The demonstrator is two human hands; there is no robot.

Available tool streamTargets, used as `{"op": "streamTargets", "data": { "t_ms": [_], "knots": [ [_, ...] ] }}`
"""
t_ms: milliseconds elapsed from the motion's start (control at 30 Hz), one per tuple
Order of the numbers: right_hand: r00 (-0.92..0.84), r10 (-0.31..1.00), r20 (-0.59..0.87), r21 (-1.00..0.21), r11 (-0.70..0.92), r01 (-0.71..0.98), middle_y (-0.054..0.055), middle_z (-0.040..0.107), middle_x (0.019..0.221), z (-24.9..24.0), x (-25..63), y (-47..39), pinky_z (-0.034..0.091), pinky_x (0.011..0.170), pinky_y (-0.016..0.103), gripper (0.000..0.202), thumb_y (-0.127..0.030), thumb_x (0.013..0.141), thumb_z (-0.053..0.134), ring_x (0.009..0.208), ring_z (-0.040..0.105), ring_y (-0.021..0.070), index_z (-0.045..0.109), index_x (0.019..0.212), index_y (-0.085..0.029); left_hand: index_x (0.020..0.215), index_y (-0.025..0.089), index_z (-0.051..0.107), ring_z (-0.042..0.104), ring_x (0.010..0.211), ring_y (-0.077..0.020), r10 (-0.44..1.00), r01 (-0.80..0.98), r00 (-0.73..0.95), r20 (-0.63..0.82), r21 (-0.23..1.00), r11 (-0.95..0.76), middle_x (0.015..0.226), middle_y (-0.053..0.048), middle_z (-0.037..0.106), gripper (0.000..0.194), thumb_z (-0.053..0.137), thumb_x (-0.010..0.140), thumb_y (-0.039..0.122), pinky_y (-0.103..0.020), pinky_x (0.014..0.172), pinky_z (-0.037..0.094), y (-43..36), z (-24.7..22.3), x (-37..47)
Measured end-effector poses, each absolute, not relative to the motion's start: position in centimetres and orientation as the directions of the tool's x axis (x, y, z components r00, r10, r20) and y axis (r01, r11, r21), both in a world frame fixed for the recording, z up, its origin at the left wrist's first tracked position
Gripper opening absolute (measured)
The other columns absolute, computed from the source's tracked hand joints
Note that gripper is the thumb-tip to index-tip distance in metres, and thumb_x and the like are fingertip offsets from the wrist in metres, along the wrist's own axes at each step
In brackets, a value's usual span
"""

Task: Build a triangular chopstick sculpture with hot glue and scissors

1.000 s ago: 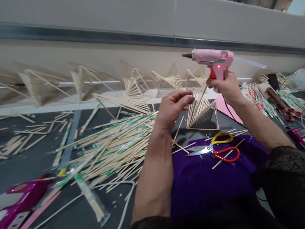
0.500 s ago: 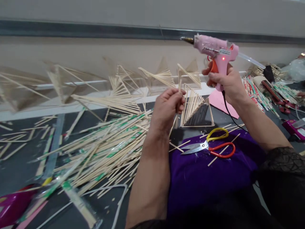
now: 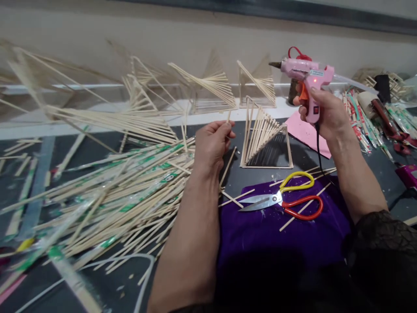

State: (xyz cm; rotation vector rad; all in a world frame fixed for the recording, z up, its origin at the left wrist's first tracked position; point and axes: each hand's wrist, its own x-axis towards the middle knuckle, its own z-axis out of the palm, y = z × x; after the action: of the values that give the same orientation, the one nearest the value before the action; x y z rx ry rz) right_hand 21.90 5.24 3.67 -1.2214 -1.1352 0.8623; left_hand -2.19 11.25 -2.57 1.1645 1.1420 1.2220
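Note:
My left hand is closed in a pinch on a thin wooden stick, whose tip pokes up above the fingertips. My right hand grips a pink hot glue gun by its handle, raised over the table with the nozzle pointing left. A small light glows on the gun, and a clear glue stick sticks out of its back. Between the hands stands a twisted stick frame, touched by neither. Scissors with one yellow and one red handle lie open on purple cloth.
Loose and wrapped sticks heap up at the left. More stick frames line the wall. A pink sheet lies behind the gun's black cord. At right are wrapped bundles and a magenta tool.
My left hand has drawn leftward from the stick frame, still pinching the stick. The glue gun has moved right and slightly lower in view. The camera view has shifted too.

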Motion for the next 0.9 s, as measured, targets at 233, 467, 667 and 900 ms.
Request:
{"op": "streamTargets", "data": {
  "t_ms": [233,467,667,900],
  "knots": [
    [0.170,0.971,0.167,-0.970,0.131,0.205,0.005,0.067,0.087,2.7,22.0,5.6,0.045,0.053,0.024,0.034,-0.050,0.076,0.071,0.071,0.063,0.0132,0.064,0.089,-0.019,0.079,0.015,0.064,0.033,0.035,-0.0038,0.997,-0.105,0.022,-0.074,0.992,0.076,0.054,0.005,0.053,0.015,0.065,0.069,0.027,-0.017,0.035,0.019,12.0,-4.0,-2.2],
    [0.144,0.977,0.155,-0.962,0.116,0.245,0.001,0.061,0.065,1.5,21.9,6.1,0.033,0.042,0.023,0.042,-0.058,0.076,0.069,0.053,0.050,0.0093,0.065,0.090,-0.018,0.079,0.014,0.066,0.033,0.035,-0.0029,0.995,-0.111,0.067,-0.070,0.991,0.077,0.053,0.005,0.054,0.021,0.069,0.066,0.029,-0.017,0.035,0.020,11.6,-3.9,-1.8],
    [0.163,0.977,0.136,-0.965,0.093,0.244,-0.001,0.054,0.055,1.7,21.5,5.9,0.029,0.041,0.023,0.044,-0.061,0.077,0.067,0.045,0.043,0.0073,0.064,0.085,-0.018,0.079,0.015,0.065,0.034,0.035,-0.0031,0.995,-0.094,0.068,-0.069,0.993,0.075,0.053,0.005,0.054,0.021,0.070,0.065,0.030,-0.018,0.036,0.020,11.7,-4.3,-1.7],
    [0.177,0.973,0.145,-0.966,0.100,0.238,-0.002,0.053,0.056,1.5,20.6,6.0,0.032,0.044,0.023,0.045,-0.063,0.076,0.068,0.049,0.048,0.0081,0.060,0.079,-0.019,0.080,0.014,0.066,0.035,0.035,-0.0030,0.997,-0.106,0.047,-0.063,0.992,0.068,0.054,0.005,0.056,0.021,0.069,0.065,0.029,-0.017,0.035,0.019,11.6,-4.3,-1.6]
  ]
}}
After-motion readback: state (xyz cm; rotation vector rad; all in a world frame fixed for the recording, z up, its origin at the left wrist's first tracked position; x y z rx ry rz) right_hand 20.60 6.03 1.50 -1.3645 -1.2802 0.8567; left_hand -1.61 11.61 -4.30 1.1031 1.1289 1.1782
